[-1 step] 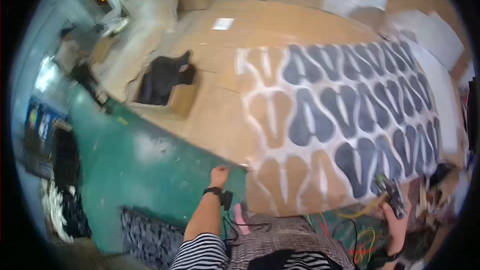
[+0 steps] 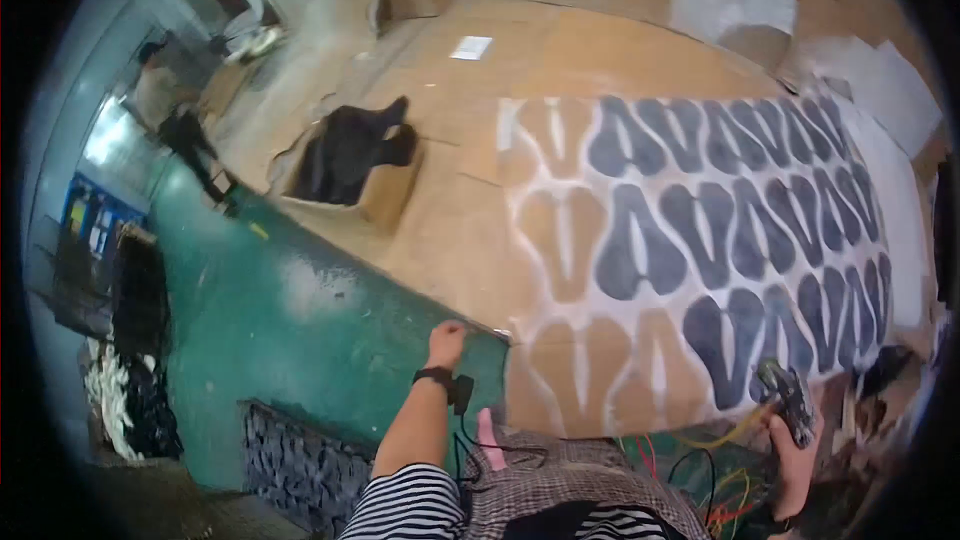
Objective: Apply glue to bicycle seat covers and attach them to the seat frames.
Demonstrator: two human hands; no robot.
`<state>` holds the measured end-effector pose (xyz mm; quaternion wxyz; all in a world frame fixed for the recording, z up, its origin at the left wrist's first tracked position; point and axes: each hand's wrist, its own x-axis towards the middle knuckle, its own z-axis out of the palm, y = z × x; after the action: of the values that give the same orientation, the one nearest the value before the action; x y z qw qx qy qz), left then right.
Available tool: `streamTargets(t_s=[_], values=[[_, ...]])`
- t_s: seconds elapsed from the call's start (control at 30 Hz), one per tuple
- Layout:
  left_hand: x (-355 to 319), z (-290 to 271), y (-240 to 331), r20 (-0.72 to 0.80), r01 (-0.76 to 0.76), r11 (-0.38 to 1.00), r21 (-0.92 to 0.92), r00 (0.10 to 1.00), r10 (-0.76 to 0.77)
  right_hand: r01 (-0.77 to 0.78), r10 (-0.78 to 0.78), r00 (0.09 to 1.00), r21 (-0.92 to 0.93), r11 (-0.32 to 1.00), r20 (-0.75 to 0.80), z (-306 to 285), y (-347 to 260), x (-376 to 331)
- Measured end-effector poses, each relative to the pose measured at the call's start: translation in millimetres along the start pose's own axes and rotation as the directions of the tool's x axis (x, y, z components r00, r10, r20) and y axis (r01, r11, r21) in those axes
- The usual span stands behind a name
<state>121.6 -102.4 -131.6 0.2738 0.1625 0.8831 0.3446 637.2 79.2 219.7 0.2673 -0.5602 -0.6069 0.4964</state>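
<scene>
Fingers of your right hand curl around the gun, which juts out beyond them, its head over the nearest of 3 rows of cutouts. Your left hand, fingers curled in, hangs near the table's edge.

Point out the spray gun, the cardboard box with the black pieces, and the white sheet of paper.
Spray gun (image 2: 793, 406): head view, on the middle of its body.
Cardboard box (image 2: 394, 189): head view, on its bare brown side wall.
White sheet of paper (image 2: 471, 48): head view, on its middle.
</scene>
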Motion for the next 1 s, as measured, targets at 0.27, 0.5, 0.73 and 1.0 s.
streamTargets(t_s=[0.27, 0.5, 0.73, 1.0], values=[[97, -168, 118, -0.588, -0.271, 0.957, 0.105, 0.759, 0.28, -0.032, 0.01, 0.988, 0.134, 0.991, 0.157, 78, 55, 47], [182, -242, 172, -0.683, -0.072, 0.97, 0.234, 0.698, 0.216, -0.026, 0.036, 0.864, -0.027, 0.999, 0.502, 154, 10, 78], [266, -291, 134, -0.597, 0.026, 0.996, 0.08, 0.801, 0.027, -0.135, 0.156, 0.82, -0.08, 0.988, 0.551, 185, -23, 87], [237, -305, 182, -0.683, -0.428, 0.863, 0.27, 0.547, 0.485, -0.075, 0.105, 0.867, -0.082, 0.994, 0.487, 159, 2, 70]])
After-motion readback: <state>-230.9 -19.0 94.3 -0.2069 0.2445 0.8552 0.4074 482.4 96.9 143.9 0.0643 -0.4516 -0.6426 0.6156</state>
